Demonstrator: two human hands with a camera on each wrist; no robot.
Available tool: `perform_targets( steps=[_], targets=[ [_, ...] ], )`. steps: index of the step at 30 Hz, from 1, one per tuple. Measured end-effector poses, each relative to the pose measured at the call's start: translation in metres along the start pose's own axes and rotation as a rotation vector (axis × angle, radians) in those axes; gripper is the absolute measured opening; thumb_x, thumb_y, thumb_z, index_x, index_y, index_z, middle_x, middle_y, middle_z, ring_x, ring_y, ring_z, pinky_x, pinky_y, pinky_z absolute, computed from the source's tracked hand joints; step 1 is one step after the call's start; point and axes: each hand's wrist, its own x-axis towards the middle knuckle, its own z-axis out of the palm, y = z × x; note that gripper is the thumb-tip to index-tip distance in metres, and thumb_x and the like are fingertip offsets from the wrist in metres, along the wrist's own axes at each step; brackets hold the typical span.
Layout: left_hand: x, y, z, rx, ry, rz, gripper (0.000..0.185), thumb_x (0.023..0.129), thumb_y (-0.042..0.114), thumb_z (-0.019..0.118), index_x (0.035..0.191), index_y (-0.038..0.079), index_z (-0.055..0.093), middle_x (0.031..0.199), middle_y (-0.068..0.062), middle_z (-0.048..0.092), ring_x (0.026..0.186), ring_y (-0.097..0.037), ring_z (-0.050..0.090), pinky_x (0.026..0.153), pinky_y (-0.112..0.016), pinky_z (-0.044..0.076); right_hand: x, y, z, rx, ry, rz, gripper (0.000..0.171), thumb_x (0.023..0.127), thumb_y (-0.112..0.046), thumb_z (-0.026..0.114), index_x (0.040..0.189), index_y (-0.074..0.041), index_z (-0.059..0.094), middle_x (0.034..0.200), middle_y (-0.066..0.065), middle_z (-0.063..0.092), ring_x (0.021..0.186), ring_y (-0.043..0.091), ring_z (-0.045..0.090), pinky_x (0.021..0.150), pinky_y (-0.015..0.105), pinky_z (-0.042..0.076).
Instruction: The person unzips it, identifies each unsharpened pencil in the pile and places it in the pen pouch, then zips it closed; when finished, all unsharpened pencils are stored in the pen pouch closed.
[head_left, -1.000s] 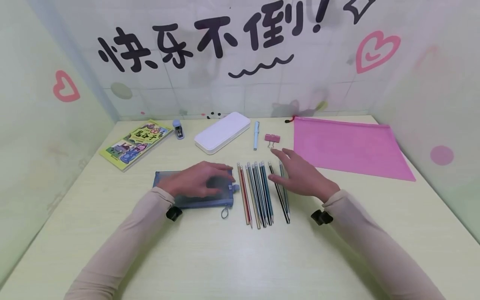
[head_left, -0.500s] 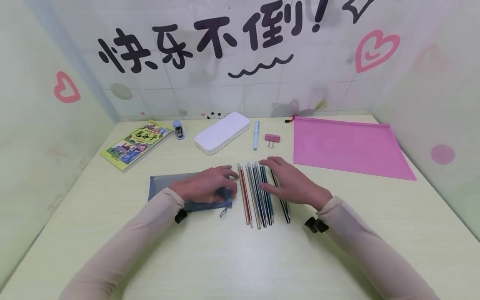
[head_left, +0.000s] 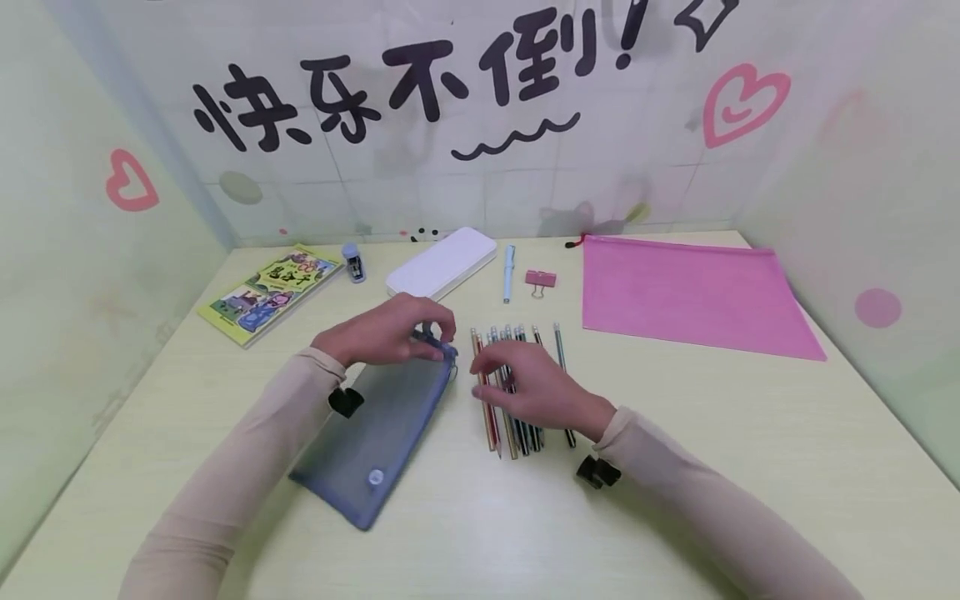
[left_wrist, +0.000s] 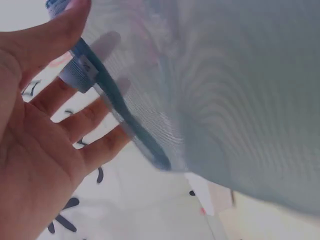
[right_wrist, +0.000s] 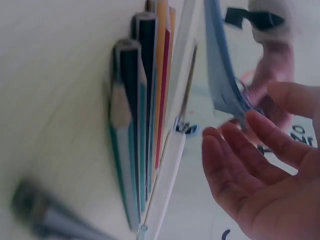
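My left hand pinches the upper end of a blue-grey mesh zip pouch between thumb and fingers. That end is raised, and the pouch slants down toward the lower left. In the left wrist view, the translucent mesh fills much of the picture, with the thumb on its dark edge. Over a row of pencils hovers my right hand, its fingers loosely bent and holding nothing. In the right wrist view, the pencils lie apart from the right hand, whose fingertips are near the pouch's end.
Along the back stand or lie a comic-covered book, a small blue-capped container, a white case, a light blue pen and a pink binder clip. A pink drawstring bag lies flat at the right.
The left hand has taken hold of the pouch, lifted its end and turned it from lying crosswise to slanting. The right hand has moved left over the pencils.
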Motion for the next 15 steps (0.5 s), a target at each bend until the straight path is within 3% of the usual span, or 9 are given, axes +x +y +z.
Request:
perform_targets(
  steps=[6, 15],
  targets=[
    [-0.001, -0.001, -0.014, -0.177, 0.048, -0.053, 0.015, 0.088, 0.012, 0.077, 0.096, 0.018, 0.066, 0.093, 0.003, 0.068, 0.088, -0.014, 0.063, 0.085, -0.034, 0.059, 0.015, -0.012, 0.013, -0.010, 0.086, 0.032, 0.025, 0.093, -0.012, 0.070, 0.116, -0.004, 0.065, 0.113, 0.014, 0.069, 0.101, 0.028, 0.067, 0.079, 0.039, 0.063],
    [-0.005, -0.005, -0.012, -0.324, 0.122, -0.087, 0.015, 0.089, 0.010, 0.076, 0.098, 0.013, 0.064, 0.093, -0.004, 0.063, 0.085, -0.022, 0.057, 0.079, -0.034, 0.052, 0.023, -0.013, 0.017, 0.043, 0.191, 0.110, 0.025, 0.092, -0.013, 0.072, 0.115, -0.007, 0.064, 0.111, 0.011, 0.069, 0.092, 0.017, 0.067, 0.072, 0.029, 0.061]
  ],
)
